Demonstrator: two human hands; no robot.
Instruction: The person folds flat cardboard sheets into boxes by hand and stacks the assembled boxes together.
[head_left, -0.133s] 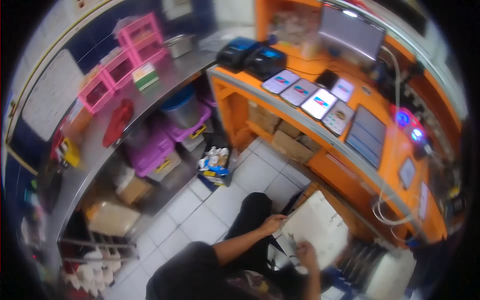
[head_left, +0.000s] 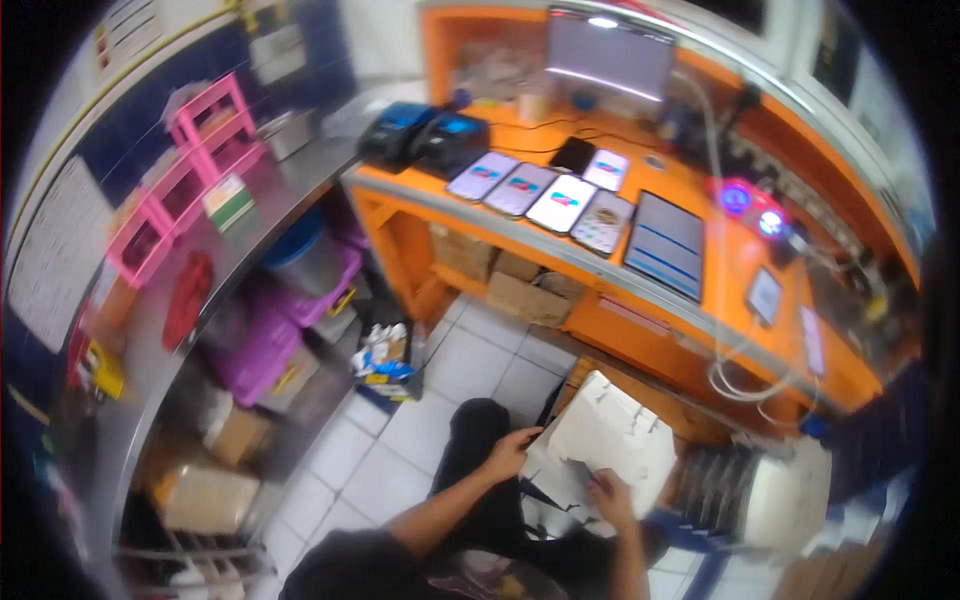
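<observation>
A pale, flat panel [head_left: 610, 435] with several dark marks along its far edge lies tilted in front of my lap. Beside its left edge is my left hand [head_left: 510, 455], fingers closed on something thin and dark that I cannot make out. My right hand [head_left: 610, 495] is over the panel's lower part, with its fingers closed on a small dark grey flat piece [head_left: 580, 473]. Black and light pointed shapes [head_left: 548, 512] show between my hands, too blurred to name.
An orange counter [head_left: 400, 240] carries several lit phones [head_left: 562, 204], a tablet [head_left: 665, 245] and a monitor [head_left: 610, 58]. White cables [head_left: 745, 385] hang off its front edge. On the left runs a metal bench [head_left: 150, 385] with pink racks [head_left: 220, 125]. A black bin [head_left: 388, 365] stands on the tiled floor.
The camera has turned, so the counter and bench have shifted left in view. The dark grey piece in my right hand shows more clearly. Both hands stay at the panel.
</observation>
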